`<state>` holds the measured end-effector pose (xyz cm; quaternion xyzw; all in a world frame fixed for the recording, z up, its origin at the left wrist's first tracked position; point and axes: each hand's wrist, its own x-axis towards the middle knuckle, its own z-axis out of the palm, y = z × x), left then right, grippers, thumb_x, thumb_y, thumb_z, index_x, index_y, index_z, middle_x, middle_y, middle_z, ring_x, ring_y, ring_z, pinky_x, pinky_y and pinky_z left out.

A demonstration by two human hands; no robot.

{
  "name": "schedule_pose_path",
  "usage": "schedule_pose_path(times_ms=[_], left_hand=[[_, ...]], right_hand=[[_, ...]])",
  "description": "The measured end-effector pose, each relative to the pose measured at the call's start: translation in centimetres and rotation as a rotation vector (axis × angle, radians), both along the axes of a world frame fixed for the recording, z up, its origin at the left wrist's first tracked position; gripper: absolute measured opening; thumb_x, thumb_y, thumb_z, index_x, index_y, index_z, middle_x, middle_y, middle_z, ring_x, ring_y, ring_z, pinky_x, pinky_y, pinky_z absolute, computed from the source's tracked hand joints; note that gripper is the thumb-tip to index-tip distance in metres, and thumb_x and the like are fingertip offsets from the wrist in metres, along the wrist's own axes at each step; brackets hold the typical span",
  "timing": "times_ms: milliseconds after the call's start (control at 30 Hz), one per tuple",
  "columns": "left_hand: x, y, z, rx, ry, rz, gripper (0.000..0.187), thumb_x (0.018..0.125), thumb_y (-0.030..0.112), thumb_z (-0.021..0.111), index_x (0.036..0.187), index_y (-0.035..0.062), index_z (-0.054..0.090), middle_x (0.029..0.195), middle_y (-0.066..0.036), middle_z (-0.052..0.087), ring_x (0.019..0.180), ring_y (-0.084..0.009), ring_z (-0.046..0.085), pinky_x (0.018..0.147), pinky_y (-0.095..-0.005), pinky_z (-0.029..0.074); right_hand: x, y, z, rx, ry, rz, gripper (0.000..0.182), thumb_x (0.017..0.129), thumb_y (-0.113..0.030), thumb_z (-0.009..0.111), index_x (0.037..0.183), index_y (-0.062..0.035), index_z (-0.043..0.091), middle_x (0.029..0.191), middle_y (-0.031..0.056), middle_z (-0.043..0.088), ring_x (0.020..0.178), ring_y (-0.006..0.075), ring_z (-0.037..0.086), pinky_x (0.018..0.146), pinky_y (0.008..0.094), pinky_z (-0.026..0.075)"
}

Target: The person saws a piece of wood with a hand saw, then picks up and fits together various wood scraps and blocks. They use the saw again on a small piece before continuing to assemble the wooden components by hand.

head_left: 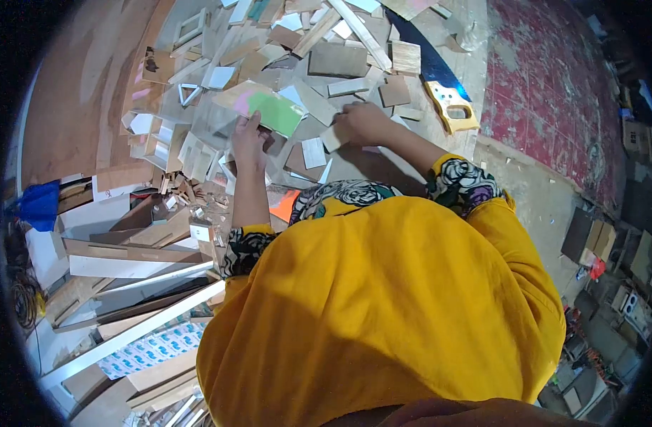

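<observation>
My left hand (250, 142) is closed on the near edge of a flat wood piece (276, 114) painted green and pink, with a bare wood end. To its right, my right hand (363, 124) is curled, knuckles up, over a small pale wood block (331, 139) among the scraps. Its fingertips are partly hidden, but the block's left end shows beside them. Just below lie a white-faced offcut (314, 152) and a brown board piece (297, 162).
Wood offcuts cover the work surface, among them a dark rectangular block (338, 60) and a long strip (361, 34). A handsaw with a yellow handle (440, 117) lies at the right. Long boards (134, 267) are heaped at the lower left.
</observation>
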<state>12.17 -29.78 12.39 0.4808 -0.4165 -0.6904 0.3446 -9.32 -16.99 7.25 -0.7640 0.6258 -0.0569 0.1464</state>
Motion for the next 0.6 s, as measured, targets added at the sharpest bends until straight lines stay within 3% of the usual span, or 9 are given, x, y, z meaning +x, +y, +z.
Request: schedule_pose_path(times_ms=[67, 100, 133, 233, 267, 333, 367, 500, 600], left_hand=[[1.1, 0.4, 0.1, 0.018, 0.063, 0.036, 0.030, 0.088, 0.010, 0.052, 0.117, 0.0021, 0.052, 0.101, -0.007, 0.061, 0.083, -0.0136, 0.061, 0.068, -0.0268, 0.049], [1.5, 0.7, 0.3, 0.020, 0.066, 0.037, 0.030, 0.088, 0.010, 0.052, 0.117, 0.0021, 0.052, 0.101, -0.007, 0.061, 0.083, -0.0136, 0.061, 0.068, -0.0268, 0.049], [1.7, 1.0, 0.5, 0.029, 0.048, 0.036, 0.029, 0.088, 0.010, 0.052, 0.116, 0.0017, 0.052, 0.102, -0.007, 0.061, 0.084, -0.0139, 0.060, 0.069, -0.0274, 0.050], [1.5, 1.1, -0.7, 0.056, 0.038, 0.028, 0.029, 0.088, 0.010, 0.052, 0.116, 0.0017, 0.052, 0.103, -0.007, 0.061, 0.084, -0.0142, 0.061, 0.070, -0.0273, 0.050], [1.3, 1.1, -1.3, 0.068, 0.040, 0.025, 0.029, 0.088, 0.010, 0.052, 0.117, 0.0020, 0.052, 0.103, -0.007, 0.061, 0.084, -0.0142, 0.061, 0.069, -0.0266, 0.049], [0.2, 1.4, -1.9, 0.065, 0.048, -0.016, 0.029, 0.088, 0.011, 0.053, 0.116, 0.0025, 0.053, 0.102, -0.006, 0.062, 0.082, -0.0131, 0.061, 0.068, -0.0250, 0.049], [-0.3, 1.5, -2.2, 0.057, 0.052, -0.052, 0.029, 0.088, 0.012, 0.053, 0.115, 0.0029, 0.054, 0.100, -0.005, 0.062, 0.081, -0.0120, 0.061, 0.066, -0.0235, 0.048], [-2.6, 1.8, -3.7, 0.041, -0.020, -0.213, 0.024, 0.088, 0.014, 0.053, 0.110, 0.0052, 0.058, 0.093, -0.001, 0.063, 0.073, -0.0069, 0.059, 0.059, -0.0199, 0.044], [-4.6, 1.4, -4.5, 0.018, -0.063, -0.306, 0.023, 0.087, 0.015, 0.054, 0.108, 0.0047, 0.058, 0.089, -0.001, 0.062, 0.069, -0.0067, 0.057, 0.056, -0.0200, 0.044]], right_hand=[[-1.8, 0.2, 1.7, 0.324, -0.188, -0.082, 0.040, 0.072, -0.024, 0.064, 0.110, -0.0119, 0.059, 0.099, 0.0078, 0.060, 0.094, 0.0262, 0.058, 0.075, 0.0392, 0.047], [-2.7, 0.8, 1.8, 0.486, -0.617, -0.201, 0.037, 0.081, -0.028, 0.058, 0.113, -0.0094, 0.058, 0.099, 0.0070, 0.062, 0.088, 0.0232, 0.061, 0.070, 0.0354, 0.050], [-3.1, 1.2, 1.7, 0.488, -0.613, -0.204, 0.037, 0.081, -0.028, 0.058, 0.113, -0.0094, 0.058, 0.099, 0.0070, 0.062, 0.088, 0.0232, 0.061, 0.070, 0.0354, 0.050], [-3.5, 2.7, 2.0, 0.731, -1.601, -0.707, 0.045, 0.090, -0.032, 0.046, 0.119, 0.0035, 0.049, 0.107, 0.0143, 0.060, 0.090, 0.0244, 0.063, 0.075, 0.0339, 0.053], [-3.6, 3.1, 2.1, 0.728, -1.598, -0.716, 0.045, 0.090, -0.032, 0.046, 0.119, 0.0035, 0.049, 0.107, 0.0143, 0.060, 0.090, 0.0244, 0.063, 0.075, 0.0339, 0.053], [-3.9, 3.9, 2.3, 0.734, -1.909, -0.645, 0.048, 0.092, -0.030, 0.043, 0.123, 0.0058, 0.043, 0.109, 0.0199, 0.058, 0.093, 0.0271, 0.062, 0.076, 0.0366, 0.055], [-4.2, 4.1, 0.9, 0.721, -1.984, -0.698, 0.050, 0.090, -0.027, 0.045, 0.125, 0.0073, 0.037, 0.111, 0.0237, 0.055, 0.096, 0.0322, 0.061, 0.073, 0.0402, 0.056], [-5.0, 5.9, -0.1, 0.713, -2.069, -0.686, 0.048, 0.088, -0.027, 0.050, 0.124, 0.0033, 0.041, 0.114, 0.0200, 0.055, 0.097, 0.0295, 0.060, 0.076, 0.0389, 0.055], [-5.2, 8.0, -0.8, 0.543, -1.834, -0.786, 0.048, 0.084, -0.024, 0.056, 0.125, -0.0012, 0.045, 0.114, 0.0140, 0.057, 0.097, 0.0242, 0.059, 0.082, 0.0350, 0.051]])
